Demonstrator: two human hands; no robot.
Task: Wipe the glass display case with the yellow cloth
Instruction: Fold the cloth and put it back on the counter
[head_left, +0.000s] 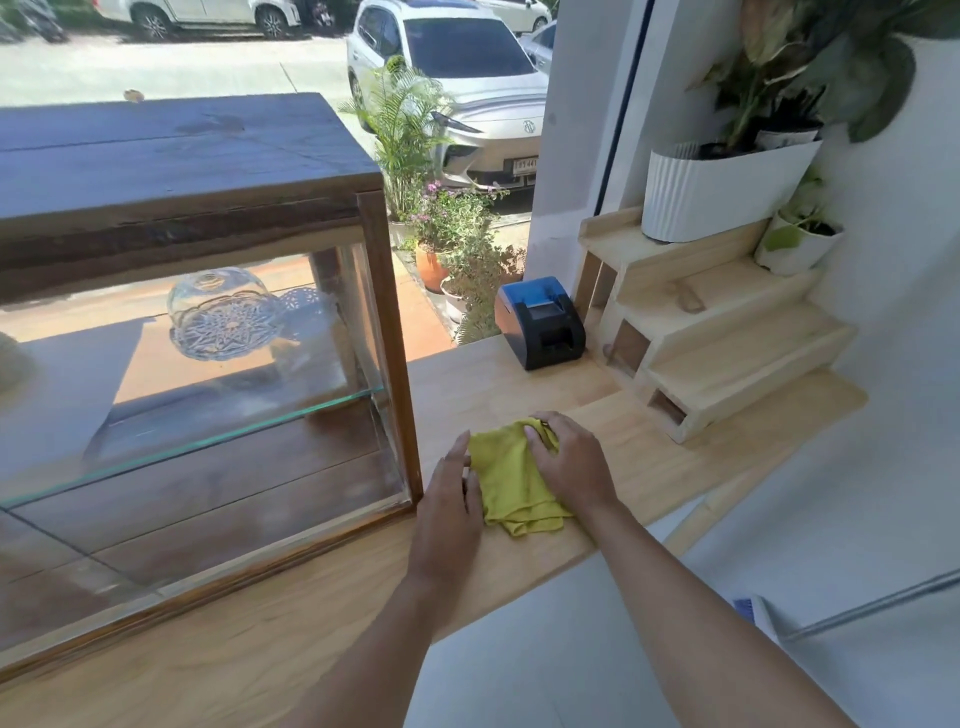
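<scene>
Rumpled, folded yellow cloth (511, 475) on wooden counter (649, 457), left hand (451, 499) flat-fingered alongside, right hand (571, 460) fingers curled on it.

Light wooden counter (519, 384) runs along a large window; bright daylight outside. Beyond the glass: paved lot, parked silver car (467, 88), potted palm (405, 130), flowering shrubs in an orange pot (431, 267). White wall (893, 249) on the right. Stepped pale-wood shelf (717, 338) stands on the counter's far right end, carrying a white ribbed planter (717, 192) and a smaller white pot (797, 244). Black-and-blue receipt printer (540, 325) beside the shelf. Floor (597, 649) pale, smooth.
</scene>
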